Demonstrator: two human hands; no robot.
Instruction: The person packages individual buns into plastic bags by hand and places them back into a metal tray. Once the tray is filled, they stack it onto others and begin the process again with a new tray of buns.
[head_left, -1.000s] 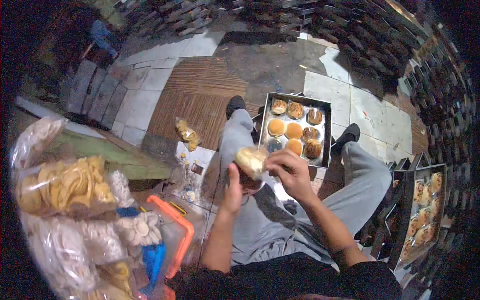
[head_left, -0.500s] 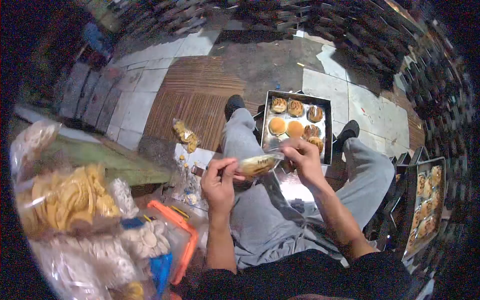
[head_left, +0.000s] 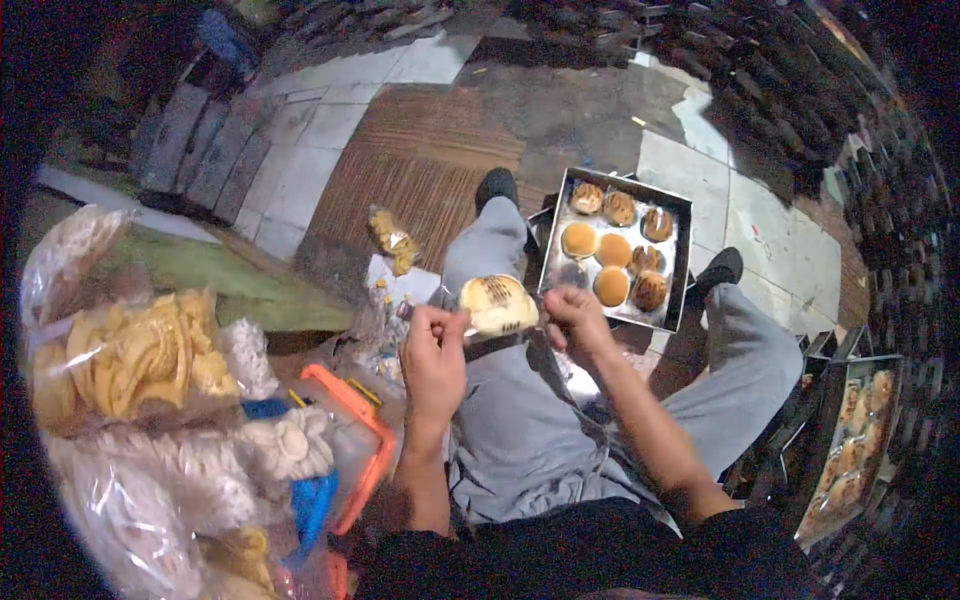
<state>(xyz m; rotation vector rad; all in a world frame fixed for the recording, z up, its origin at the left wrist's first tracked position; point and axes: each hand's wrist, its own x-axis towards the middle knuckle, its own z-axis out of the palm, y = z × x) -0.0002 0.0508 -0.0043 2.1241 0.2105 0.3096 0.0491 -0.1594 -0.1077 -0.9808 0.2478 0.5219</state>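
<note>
In front of my lap is a pale bun (head_left: 497,305) with dark brown stripes, apparently in a clear plastic wrapper. My left hand (head_left: 434,360) pinches its left end between thumb and fingers. At the other end my right hand (head_left: 582,325) is closed with fingertips pressed together, apparently on the wrapper's end, though the thin film barely shows. Just beyond my hands a metal tray (head_left: 684,250) holds several buns, some plain golden (head_left: 613,252) and some striped (head_left: 620,208), a number of them wrapped.
Clear bags of yellow items (head_left: 150,350) and white items lie at my left, beside an orange-rimmed container (head_left: 385,440). A small bag (head_left: 393,240) rests on the floor ahead. At my right stands a second tray (head_left: 815,440) with wrapped buns.
The bun has been turned so its broad striped top faces me, where before its narrow side showed. My right hand has drawn in its fingers. The view has shifted slightly.
</note>
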